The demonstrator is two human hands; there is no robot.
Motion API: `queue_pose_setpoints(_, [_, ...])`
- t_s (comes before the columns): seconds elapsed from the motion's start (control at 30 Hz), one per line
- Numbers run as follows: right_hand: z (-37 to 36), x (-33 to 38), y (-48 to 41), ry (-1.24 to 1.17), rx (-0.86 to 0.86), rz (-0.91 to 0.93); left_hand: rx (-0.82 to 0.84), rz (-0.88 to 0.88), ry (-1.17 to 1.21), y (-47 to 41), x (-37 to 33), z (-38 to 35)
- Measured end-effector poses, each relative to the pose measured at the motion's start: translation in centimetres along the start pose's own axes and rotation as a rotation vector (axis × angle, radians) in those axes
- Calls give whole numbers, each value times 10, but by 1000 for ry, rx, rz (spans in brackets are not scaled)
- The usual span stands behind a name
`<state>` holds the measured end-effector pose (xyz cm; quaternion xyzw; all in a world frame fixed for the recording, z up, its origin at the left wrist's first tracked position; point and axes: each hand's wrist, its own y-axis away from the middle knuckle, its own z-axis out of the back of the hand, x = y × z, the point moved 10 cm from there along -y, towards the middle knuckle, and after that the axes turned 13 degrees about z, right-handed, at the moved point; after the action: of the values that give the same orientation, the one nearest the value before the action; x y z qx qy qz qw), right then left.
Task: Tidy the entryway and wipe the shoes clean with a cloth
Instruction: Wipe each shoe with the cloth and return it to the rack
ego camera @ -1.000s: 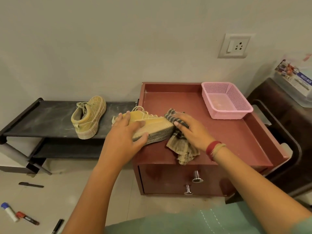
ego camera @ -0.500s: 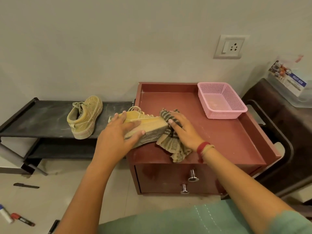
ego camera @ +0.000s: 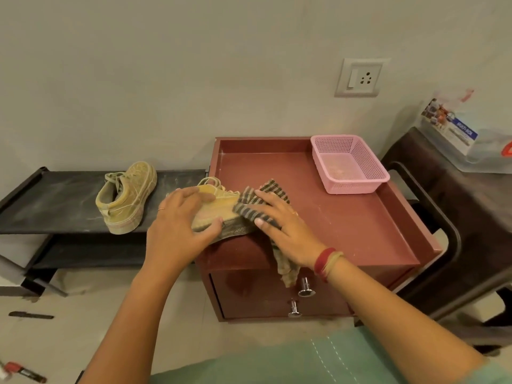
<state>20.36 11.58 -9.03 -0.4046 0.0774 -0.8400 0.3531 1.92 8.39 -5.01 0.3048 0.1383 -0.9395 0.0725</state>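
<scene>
1. The yellow shoe (ego camera: 219, 202) lies tipped on its side at the left front edge of the red cabinet (ego camera: 346, 225), with its sole turned toward us.
2. Our left hand (ego camera: 180, 225) grips it. The fingers curl over the upper and the thumb sits on the sole's edge.
3. Our right hand (ego camera: 282, 228) presses the striped cloth (ego camera: 249, 205) against the toe with its fingers spread and fairly straight. The cloth's tail hangs over the cabinet front.
4. A pink basket (ego camera: 357, 187) sits at the cabinet's back right.
5. The second shoe (ego camera: 126, 198) stands on the black rack (ego camera: 55, 200) to the left.
6. A marker (ego camera: 25, 374) lies on the floor.
</scene>
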Motion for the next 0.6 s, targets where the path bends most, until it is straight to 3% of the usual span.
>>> queue_pose_setpoints(0.03, [-2,-12,1,22,3,-37,22,35,41,-1,2,-3])
queue_pose_setpoints(0.17, [14,-49,5,-262,-266,-317,135,161,166,-3,8,-11])
queue_pose_setpoints(0.3, [10,-25,-9,-225,-187,-158,35,2,-78,-4,1,-8])
queue_pose_setpoints(0.37, [15,-35,-7,-281,-163,-196,13,-24,-201,-3,-11,-11])
queue_pose_setpoints(0.5, [54,-76,6,-373,-390,-363,-26,-83,-443,6,-38,-30])
queue_pose_setpoints(0.57, [56,-61,5,-356,-381,-291,-16,-77,-468,6,-35,-34])
queue_pose_setpoints(0.6, [46,-49,2,-335,-297,-230,-5,-68,-464,6,-31,-35])
